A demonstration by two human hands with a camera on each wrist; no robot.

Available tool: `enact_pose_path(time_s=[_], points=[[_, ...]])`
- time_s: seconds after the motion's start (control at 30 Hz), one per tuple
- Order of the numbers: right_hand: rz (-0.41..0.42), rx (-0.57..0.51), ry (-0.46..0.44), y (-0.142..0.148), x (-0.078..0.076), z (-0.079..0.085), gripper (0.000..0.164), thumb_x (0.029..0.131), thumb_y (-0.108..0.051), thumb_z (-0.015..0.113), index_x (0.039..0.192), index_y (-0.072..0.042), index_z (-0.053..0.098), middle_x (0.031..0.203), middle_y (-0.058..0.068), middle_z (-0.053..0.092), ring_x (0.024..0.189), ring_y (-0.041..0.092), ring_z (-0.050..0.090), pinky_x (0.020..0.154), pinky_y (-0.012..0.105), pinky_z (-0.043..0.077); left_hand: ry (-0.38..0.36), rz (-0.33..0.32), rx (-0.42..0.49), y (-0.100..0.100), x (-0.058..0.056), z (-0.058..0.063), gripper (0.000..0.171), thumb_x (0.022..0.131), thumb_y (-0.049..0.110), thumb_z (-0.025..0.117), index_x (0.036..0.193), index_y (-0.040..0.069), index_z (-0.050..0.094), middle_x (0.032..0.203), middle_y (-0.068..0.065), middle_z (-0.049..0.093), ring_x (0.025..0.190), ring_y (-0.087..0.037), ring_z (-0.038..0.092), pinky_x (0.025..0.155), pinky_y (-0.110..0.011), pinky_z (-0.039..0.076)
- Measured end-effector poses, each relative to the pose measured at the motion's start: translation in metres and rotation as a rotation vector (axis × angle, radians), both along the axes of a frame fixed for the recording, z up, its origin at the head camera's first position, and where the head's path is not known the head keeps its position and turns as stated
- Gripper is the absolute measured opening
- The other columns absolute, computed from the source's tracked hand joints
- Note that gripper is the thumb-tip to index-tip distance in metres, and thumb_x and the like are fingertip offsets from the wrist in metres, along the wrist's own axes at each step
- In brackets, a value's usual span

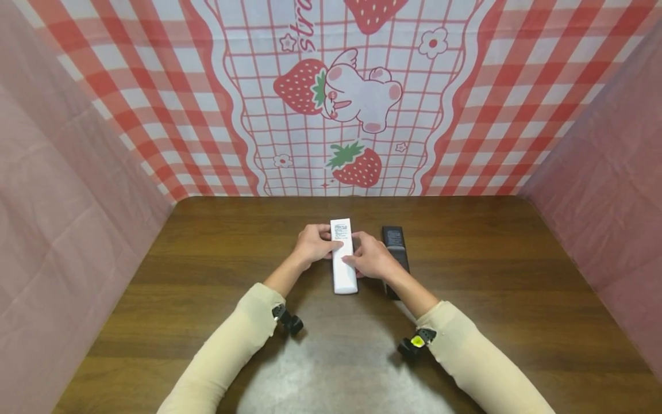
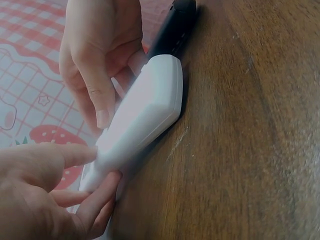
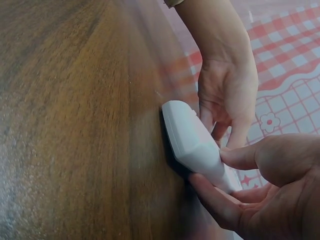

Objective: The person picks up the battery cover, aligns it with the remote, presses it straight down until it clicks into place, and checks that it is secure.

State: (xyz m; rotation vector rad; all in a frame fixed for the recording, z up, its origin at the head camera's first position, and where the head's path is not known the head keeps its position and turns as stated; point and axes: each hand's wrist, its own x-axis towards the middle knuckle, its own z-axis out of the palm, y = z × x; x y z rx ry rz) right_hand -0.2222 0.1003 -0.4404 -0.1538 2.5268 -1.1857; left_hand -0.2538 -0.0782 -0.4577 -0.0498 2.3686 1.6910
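A white remote control point(image 1: 345, 276) lies lengthwise between both hands, its back with a printed label facing up. From its left edge my left hand point(image 1: 313, 244) grips it, thumb on top and fingers along the side. My right hand point(image 1: 373, 257) pinches the opposite edge, its thumb also on the upper face. In the left wrist view the rounded near end of the white remote point(image 2: 145, 107) is seen close to the tabletop. The right wrist view shows the fingers of my right hand point(image 3: 280, 185) at the side and underside of the remote.
Just right of my right hand lies a black remote control point(image 1: 394, 237), label up, partly hidden by the hand and forearm. Both rest on a brown wooden table point(image 1: 496, 299). A strawberry-print cloth point(image 1: 429, 115) hangs behind, with pink cloth point(image 1: 67, 201) at the sides.
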Motion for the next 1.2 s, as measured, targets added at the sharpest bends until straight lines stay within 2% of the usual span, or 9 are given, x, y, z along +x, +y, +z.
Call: enact_pose_path(time_s=[0.5,0.73,0.97,1.2], points=[[-0.004,0.021,-0.017,-0.0005,-0.0037,0.0003,0.072,0.110,-0.013,0.072,0.169,0.007,0.036,0.121,0.030,0.074,0.087,0.028,0.080,0.070,0.031,0.072,-0.006,0.015,-0.020,0.0042,-0.0007,0.0025,0.053,0.101,0.002,0.081,0.150,-0.010,0.064,0.141,-0.031,0.073,0.118,-0.043,0.081,0.086,-0.032,0.074],[0.009,0.033,-0.013,-0.0010,-0.0045,-0.0002,0.072,0.109,-0.012,0.072,0.168,0.008,0.036,0.119,0.028,0.073,0.083,0.026,0.078,0.068,0.030,0.071,0.002,0.011,-0.032,0.0039,0.0029,0.0046,0.054,0.100,0.002,0.082,0.149,-0.010,0.064,0.141,-0.031,0.073,0.117,-0.043,0.081,0.084,-0.031,0.074],[0.013,0.035,-0.008,-0.0020,-0.0032,-0.0004,0.073,0.109,-0.012,0.073,0.168,0.009,0.036,0.115,0.026,0.072,0.080,0.025,0.076,0.065,0.029,0.071,0.028,0.002,-0.108,0.0048,0.0046,0.0037,0.050,0.100,0.004,0.082,0.147,-0.008,0.068,0.139,-0.028,0.076,0.114,-0.039,0.082,0.083,-0.029,0.074],[0.010,0.015,-0.014,-0.0039,-0.0018,-0.0014,0.072,0.108,-0.010,0.072,0.168,0.010,0.037,0.113,0.026,0.070,0.080,0.026,0.076,0.064,0.029,0.071,0.060,0.006,-0.204,0.0057,0.0062,0.0039,0.048,0.100,0.008,0.083,0.144,-0.004,0.071,0.135,-0.024,0.080,0.105,-0.034,0.083,0.076,-0.024,0.072]])
